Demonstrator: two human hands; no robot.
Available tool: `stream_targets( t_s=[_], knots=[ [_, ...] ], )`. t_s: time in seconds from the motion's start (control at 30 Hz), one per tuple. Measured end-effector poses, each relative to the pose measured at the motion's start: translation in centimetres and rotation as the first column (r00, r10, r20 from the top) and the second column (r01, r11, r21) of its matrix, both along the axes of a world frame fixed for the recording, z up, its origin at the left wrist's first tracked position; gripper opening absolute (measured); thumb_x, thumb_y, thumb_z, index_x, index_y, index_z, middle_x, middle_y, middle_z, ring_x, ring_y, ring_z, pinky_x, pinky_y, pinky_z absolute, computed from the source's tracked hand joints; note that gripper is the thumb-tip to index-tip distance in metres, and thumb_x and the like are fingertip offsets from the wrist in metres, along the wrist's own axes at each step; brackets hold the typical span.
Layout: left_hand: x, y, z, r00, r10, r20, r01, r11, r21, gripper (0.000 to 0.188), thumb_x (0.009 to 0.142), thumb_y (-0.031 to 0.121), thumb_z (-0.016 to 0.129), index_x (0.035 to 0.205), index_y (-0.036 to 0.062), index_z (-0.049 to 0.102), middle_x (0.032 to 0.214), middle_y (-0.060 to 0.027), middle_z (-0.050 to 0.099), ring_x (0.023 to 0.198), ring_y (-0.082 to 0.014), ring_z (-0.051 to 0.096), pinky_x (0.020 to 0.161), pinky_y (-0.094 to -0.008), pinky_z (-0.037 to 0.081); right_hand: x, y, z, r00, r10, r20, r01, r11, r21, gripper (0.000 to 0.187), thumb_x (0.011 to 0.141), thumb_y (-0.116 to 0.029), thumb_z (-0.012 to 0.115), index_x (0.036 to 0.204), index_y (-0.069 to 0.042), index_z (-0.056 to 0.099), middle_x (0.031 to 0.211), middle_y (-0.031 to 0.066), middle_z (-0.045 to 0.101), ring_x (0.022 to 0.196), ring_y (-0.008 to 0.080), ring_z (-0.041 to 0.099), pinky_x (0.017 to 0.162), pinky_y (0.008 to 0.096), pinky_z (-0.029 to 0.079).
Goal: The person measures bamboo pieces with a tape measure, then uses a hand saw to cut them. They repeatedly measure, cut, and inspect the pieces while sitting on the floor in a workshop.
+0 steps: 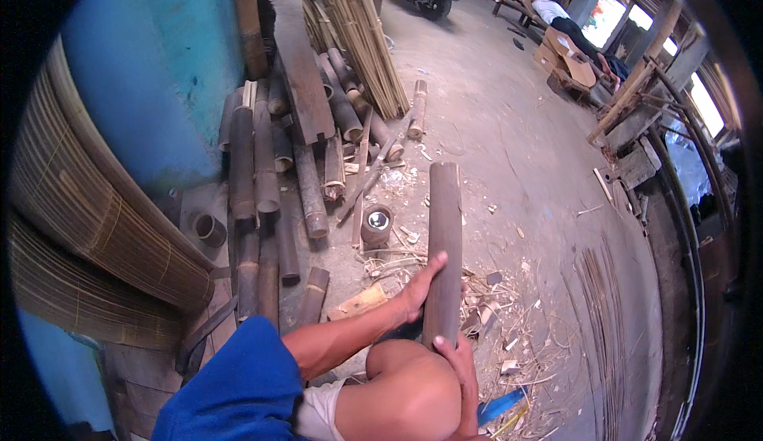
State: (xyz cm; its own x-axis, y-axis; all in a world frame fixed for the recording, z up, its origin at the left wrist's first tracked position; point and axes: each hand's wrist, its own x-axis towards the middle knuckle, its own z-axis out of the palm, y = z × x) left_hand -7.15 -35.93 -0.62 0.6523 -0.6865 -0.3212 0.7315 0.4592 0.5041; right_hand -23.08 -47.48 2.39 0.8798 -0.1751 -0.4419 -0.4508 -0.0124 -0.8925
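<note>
Just past my knee [417,385], my left fingers [438,261] and right fingers [447,348] clasp the bamboo piece [444,218]'s near half, probably stiff and light, best held by its sides.

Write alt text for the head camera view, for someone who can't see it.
A person's left hand and right hand hold a long brown bamboo piece by a bent knee. Pale chips litter the floor; bamboo tubes are piled at left, near a blue wall.
</note>
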Motion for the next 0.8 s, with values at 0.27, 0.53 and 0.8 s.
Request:
stream_targets(
  t_s=[0.27, 0.53, 0.8],
  knots=[
    [1.0, 4.0, 0.8, 0.865, 0.445, 0.231, -0.494, 0.836, 0.24, 0.056, 0.089, 0.039, 0.075, 0.124, -0.0008, 0.056, 0.101, -0.01, 0.065, 0.089, -0.0203, 0.066, 0.079, -0.038, 0.056, 0.7, 0.6, -1.4, 0.977, -0.19, 0.1, 0.194, 0.981, -0.03, 0.056, 0.097, -0.031, 0.068, 0.14, 0.002, 0.056, 0.114, 0.0154, 0.068, 0.1, 0.0211, 0.065, 0.086, 0.0343, 0.054],
    [14.5, 12.5, -1.1, 0.82, 0.33, 0.467, -0.559, 0.636, 0.533, 0.059, 0.084, 0.032, 0.078, 0.127, -0.0022, 0.057, 0.107, -0.0148, 0.067, 0.094, -0.0229, 0.068, 0.082, -0.0403, 0.057, -8.0, -1.4, -6.0, 0.954, -0.298, -0.031, 0.298, 0.954, -0.009, 0.05, 0.101, -0.025, 0.064, 0.142, 0.001, 0.054, 0.113, 0.0175, 0.069, 0.096, 0.0219, 0.068, 0.081, 0.0334, 0.058],
    [30.7, 16.3, 0.3, 0.5, -0.148, 0.853, -0.806, 0.281, 0.521, 0.096, 0.086, 0.044, 0.074, 0.159, 0.0015, 0.029, 0.159, -0.0327, 0.033, 0.147, -0.0431, 0.036, 0.121, -0.0439, 0.032, -11.3, -1.5, -7.3, 0.934, -0.341, -0.11, 0.341, 0.94, -0.017, 0.049, 0.101, -0.024, 0.063, 0.142, 0.0, 0.054, 0.112, 0.0176, 0.07, 0.093, 0.0217, 0.07, 0.079, 0.0329, 0.059]
  ],
)
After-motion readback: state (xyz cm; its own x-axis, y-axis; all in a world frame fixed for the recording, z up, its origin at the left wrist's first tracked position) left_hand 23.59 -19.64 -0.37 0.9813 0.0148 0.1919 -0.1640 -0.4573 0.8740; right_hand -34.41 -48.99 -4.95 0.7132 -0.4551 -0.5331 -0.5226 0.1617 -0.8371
